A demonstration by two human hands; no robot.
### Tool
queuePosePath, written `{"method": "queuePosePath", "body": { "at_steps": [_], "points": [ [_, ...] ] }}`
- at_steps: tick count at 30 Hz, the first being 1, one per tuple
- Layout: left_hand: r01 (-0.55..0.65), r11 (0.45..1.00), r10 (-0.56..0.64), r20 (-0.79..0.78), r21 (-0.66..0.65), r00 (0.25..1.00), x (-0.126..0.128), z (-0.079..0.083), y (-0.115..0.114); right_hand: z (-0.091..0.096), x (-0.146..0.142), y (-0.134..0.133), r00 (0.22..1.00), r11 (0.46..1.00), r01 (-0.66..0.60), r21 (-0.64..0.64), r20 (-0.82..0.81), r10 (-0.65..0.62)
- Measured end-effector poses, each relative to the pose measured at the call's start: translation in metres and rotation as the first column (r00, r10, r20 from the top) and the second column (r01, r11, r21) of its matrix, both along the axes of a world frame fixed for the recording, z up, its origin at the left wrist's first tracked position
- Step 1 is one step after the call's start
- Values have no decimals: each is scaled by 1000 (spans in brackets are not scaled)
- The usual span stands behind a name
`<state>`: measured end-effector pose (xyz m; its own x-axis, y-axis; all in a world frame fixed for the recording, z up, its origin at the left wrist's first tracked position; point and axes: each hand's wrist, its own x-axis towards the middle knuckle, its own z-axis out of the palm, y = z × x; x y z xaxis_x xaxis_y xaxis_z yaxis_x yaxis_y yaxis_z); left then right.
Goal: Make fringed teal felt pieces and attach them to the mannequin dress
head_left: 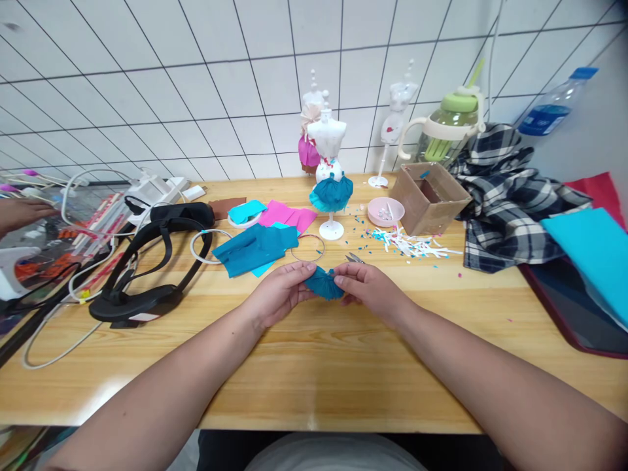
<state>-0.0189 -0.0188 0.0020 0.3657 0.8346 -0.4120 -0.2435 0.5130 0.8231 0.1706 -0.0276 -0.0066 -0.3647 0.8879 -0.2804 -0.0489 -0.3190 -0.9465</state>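
A piece of pleated teal crepe paper, gathered like a fan, is pinched between my two hands above the table. My left hand grips its left side with thumb and fingers. On its right edge, my right hand closes in a pinch. Scissors lie just behind my right hand, partly hidden by it. Straight ahead stands a small white dress form wearing a ruffled teal paper skirt. Flat teal crepe paper and pink paper lie to the left.
Paper scraps, a pink bowl and a cardboard box are at the right. Beyond are a jug and plaid cloth. A black headset and cables lie left, where another person's hand shows.
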Motion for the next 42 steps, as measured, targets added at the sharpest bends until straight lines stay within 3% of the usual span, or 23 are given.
{"method": "queuePosePath", "body": {
  "at_steps": [4,9,16,19,21,23,25,26,28,31,36,39,42],
  "points": [
    [10,999,-8,-25,48,1000,0,-1,0,-2,-1,-1,1000,998,6,67,24,-7],
    [70,989,-53,-130,133,990,4,-2,-4,-1,-1,-4,993,969,10,246,115,-39],
    [29,981,-3,-132,194,991,4,-1,-4,-1,-2,-3,992,975,57,214,99,-79],
    [-9,984,33,-130,178,991,3,-1,-3,1,5,1,965,943,16,332,242,-102],
    [-28,984,52,-138,174,989,2,-2,-2,5,16,5,842,866,-74,495,497,-212],
    [-38,981,70,-166,190,984,1,-3,-1,10,30,9,512,787,-265,557,773,-375],
    [-50,979,86,-182,196,980,0,-4,0,13,44,13,190,810,-348,472,882,-432],
    [-58,981,91,-175,185,980,-1,-4,1,14,50,14,81,844,-351,406,911,-405],
    [-73,987,94,-141,145,986,-1,-4,1,15,57,16,-10,882,-361,304,944,-329],
    [-87,991,97,-104,99,990,-2,-3,2,13,57,18,22,870,-410,274,957,-291],
    [-138,986,146,-90,99,985,-3,-3,4,5,48,18,115,830,-439,345,938,-328],
    [-120,988,130,-100,98,987,-3,-3,4,-1,46,22,219,800,-463,383,923,-316],
    [-105,989,118,-138,101,983,-2,-2,4,-1,48,27,325,814,-429,391,908,-265]
  ]
}}
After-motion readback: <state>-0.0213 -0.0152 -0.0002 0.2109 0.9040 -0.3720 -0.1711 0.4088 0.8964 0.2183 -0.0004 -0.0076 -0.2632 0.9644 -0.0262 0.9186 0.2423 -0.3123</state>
